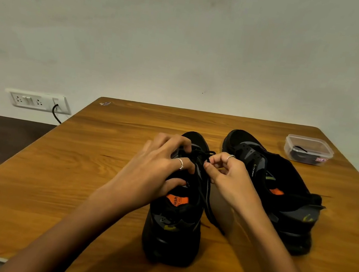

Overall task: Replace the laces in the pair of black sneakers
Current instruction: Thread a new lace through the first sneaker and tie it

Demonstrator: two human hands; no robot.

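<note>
Near sneaker [176,205]: it stood mid-table, close to the front edge, long axis running front to back, heel toward you, toe toward the far edge.
Lace [205,195]: black, one end trailed off the shoe's right side.
Your left hand [159,168]: fingers curled over the tongue, steadying it.
Your right hand [228,178]: fingertips pinched the lace.
Second sneaker [278,187]: lay right, unlaced.
Container [308,150]: far right corner, dark laces inside.
Risk: the loose end could have snagged, or slipped your pinch.

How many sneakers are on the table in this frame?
2. One sneaker stands at centre under both hands; the other sneaker lies to its right, near the plastic container. None seem hidden.
</note>
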